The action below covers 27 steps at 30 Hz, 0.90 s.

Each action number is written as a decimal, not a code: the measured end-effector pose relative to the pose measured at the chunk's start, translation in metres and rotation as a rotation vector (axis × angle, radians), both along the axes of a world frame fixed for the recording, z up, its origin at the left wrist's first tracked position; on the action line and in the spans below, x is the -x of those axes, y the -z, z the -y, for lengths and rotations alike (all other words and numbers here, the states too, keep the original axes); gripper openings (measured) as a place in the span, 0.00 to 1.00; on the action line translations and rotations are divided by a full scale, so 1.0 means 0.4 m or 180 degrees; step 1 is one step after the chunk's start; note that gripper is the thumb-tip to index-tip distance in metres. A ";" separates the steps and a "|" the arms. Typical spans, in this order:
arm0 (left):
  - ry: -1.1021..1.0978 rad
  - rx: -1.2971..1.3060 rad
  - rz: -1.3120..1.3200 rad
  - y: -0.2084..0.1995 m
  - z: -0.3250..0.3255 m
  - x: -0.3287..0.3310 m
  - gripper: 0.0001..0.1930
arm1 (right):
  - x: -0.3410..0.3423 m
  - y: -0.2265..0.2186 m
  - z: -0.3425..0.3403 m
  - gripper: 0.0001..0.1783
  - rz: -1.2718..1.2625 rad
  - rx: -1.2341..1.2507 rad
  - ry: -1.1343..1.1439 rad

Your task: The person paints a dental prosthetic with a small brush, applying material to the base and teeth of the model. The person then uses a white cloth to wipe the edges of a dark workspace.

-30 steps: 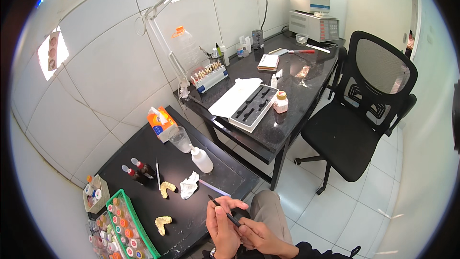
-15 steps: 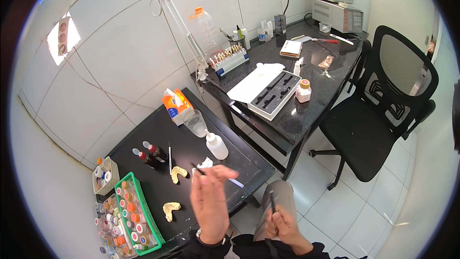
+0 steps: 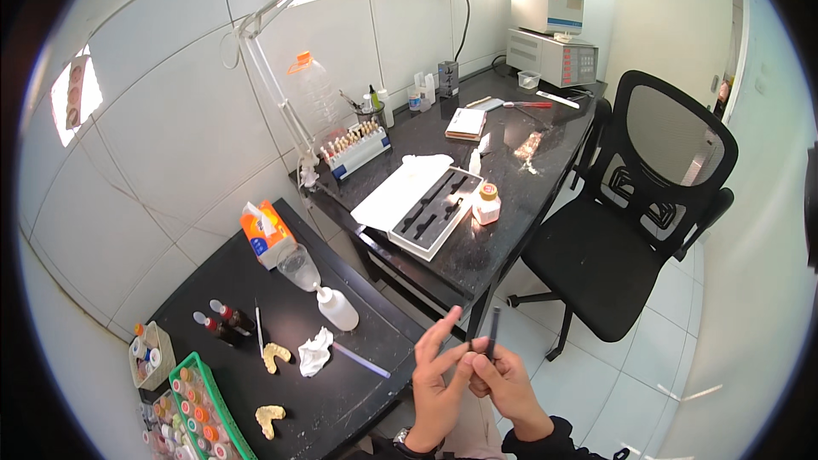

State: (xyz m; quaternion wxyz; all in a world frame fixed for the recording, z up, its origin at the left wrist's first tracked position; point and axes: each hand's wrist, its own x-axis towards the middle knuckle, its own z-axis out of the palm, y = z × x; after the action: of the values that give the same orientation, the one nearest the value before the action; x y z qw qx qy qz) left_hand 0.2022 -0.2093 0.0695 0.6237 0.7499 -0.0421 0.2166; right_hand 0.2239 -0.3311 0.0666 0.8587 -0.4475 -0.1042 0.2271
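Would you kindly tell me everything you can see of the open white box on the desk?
The box looks like white card, shallow and rectangular, its lid folded open to the left. A black, foam-like insert with shaped recesses fills it; I cannot tell whether they hold anything. It lies slantwise on the dark desk. A gold-capped bottle stands close by its right side, and something white lies at the lid's far end.

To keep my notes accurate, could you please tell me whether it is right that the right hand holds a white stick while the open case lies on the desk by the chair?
Not quite: the stick in the right hand is black, as the head view shows. The open case does lie on the desk by the chair.
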 end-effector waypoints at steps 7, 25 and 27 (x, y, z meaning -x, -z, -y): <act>0.0561 0.0455 -0.0103 -0.012 0.041 -0.076 0.18 | -0.109 0.059 0.049 0.12 0.0624 -0.0218 0.0290; 0.2240 -0.0308 -0.0600 -0.079 -0.228 0.074 0.14 | -1.245 0.124 0.060 0.13 0.3214 0.4510 0.1589; 0.2249 -0.0116 -0.0534 -0.068 -0.249 0.081 0.14 | -1.314 0.141 0.110 0.14 0.3506 0.4338 0.1469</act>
State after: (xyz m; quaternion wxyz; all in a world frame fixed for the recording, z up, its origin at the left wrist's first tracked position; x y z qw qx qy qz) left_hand 0.1698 -0.1099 0.0969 0.6478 0.7153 -0.2512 -0.0753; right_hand 0.7494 -0.3752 0.0102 0.2605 -0.9138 -0.2510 -0.1845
